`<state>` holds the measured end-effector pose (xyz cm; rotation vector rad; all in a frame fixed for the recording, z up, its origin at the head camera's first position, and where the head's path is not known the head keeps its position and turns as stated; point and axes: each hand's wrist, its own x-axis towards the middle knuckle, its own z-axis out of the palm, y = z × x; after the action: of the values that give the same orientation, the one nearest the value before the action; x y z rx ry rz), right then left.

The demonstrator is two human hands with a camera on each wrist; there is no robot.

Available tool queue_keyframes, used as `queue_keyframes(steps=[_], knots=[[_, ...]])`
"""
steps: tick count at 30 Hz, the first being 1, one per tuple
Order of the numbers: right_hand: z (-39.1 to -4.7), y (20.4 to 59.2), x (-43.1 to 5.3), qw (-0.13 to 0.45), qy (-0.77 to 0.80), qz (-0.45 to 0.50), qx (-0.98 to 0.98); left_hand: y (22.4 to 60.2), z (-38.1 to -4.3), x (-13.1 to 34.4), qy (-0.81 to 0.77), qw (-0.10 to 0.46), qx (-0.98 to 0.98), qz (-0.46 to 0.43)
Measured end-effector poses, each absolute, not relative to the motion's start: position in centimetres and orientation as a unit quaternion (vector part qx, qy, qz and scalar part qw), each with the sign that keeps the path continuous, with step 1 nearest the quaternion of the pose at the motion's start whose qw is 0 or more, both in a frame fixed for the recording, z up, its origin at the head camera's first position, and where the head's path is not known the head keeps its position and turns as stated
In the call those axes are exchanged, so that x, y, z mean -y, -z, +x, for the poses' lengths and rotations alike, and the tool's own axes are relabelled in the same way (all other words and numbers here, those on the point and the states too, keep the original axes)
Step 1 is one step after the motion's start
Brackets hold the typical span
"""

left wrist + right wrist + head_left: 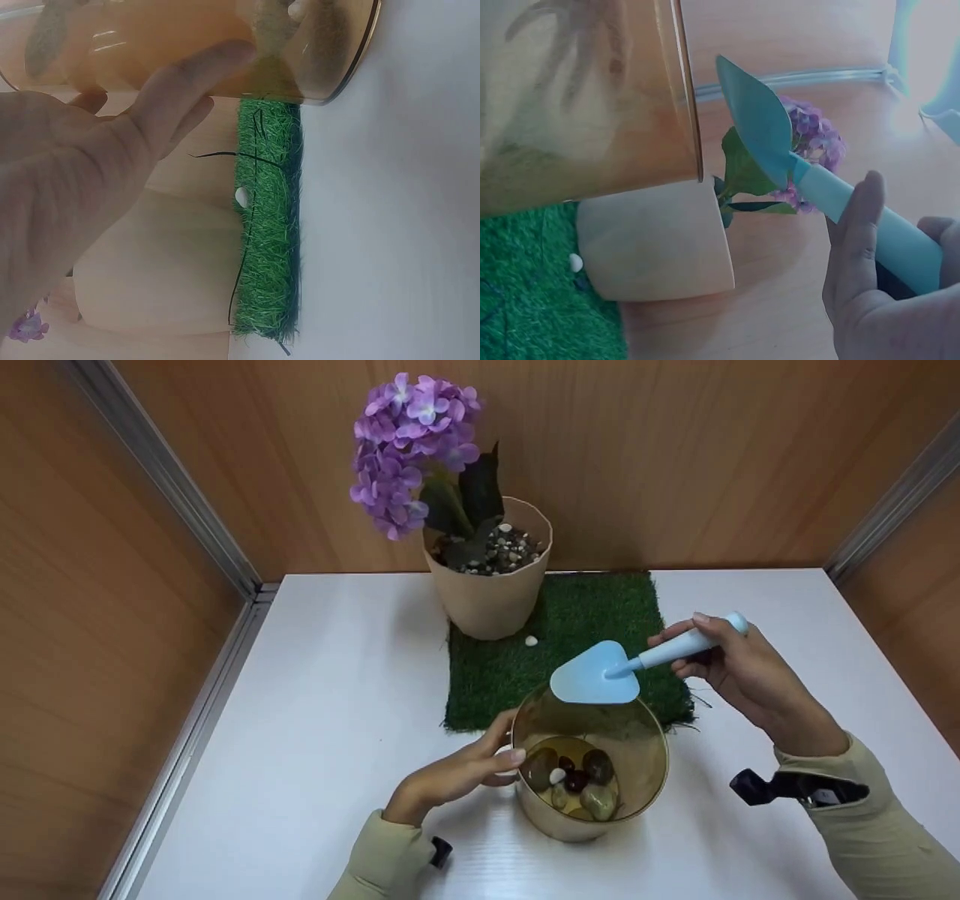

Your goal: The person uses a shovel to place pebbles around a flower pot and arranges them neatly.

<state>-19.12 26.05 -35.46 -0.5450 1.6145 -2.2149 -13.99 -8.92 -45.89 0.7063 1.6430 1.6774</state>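
My right hand (742, 679) grips the light blue handle of a small trowel (596, 675). Its blade is over the far rim of a see-through amber container (641, 784), pointing left, with nothing heaped on it. In the right wrist view the thumb and fingers wrap the trowel handle (829, 191). At the container's left side, my left hand (465, 769) holds the wall, thumb near the rim and fingers reaching round behind. Dark and pale stones (598, 769) lie on the container's bottom, with a small white pebble (556, 775) among them.
Behind stands a beige pot (487, 600) of gravel with a purple flower (420, 442), partly on a green turf mat (600, 607). One white pebble (531, 641) lies on the mat beside the pot. Wooden panels (675, 465) enclose the white table (330, 682) at back and sides.
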Motion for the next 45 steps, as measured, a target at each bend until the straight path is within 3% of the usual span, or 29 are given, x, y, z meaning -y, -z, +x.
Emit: queue_keyframes(steps=[12,19,32,38,45], knots=[[-17.2,35.5,-23.9,0.148,0.587,-0.201,-0.77,45.9,-13.9,8.9,-0.641,0.339,-0.637,0.263],[-16.2,36.3,-22.4,0.122,0.476,-0.262,-0.831,45.7,-13.8,8.8,-0.643,0.341,-0.634,0.26],[-15.3,37.7,-19.2,0.102,0.382,-0.293,-0.871,45.7,-13.8,8.9,-0.643,0.343,-0.634,0.258],[-15.2,38.0,-18.2,0.12,0.377,-0.287,-0.872,45.8,-13.9,8.8,-0.645,0.346,-0.631,0.257],[-15.3,38.5,-17.8,0.088,0.352,-0.303,-0.881,45.8,-13.9,8.9,-0.652,0.348,-0.62,0.263]])
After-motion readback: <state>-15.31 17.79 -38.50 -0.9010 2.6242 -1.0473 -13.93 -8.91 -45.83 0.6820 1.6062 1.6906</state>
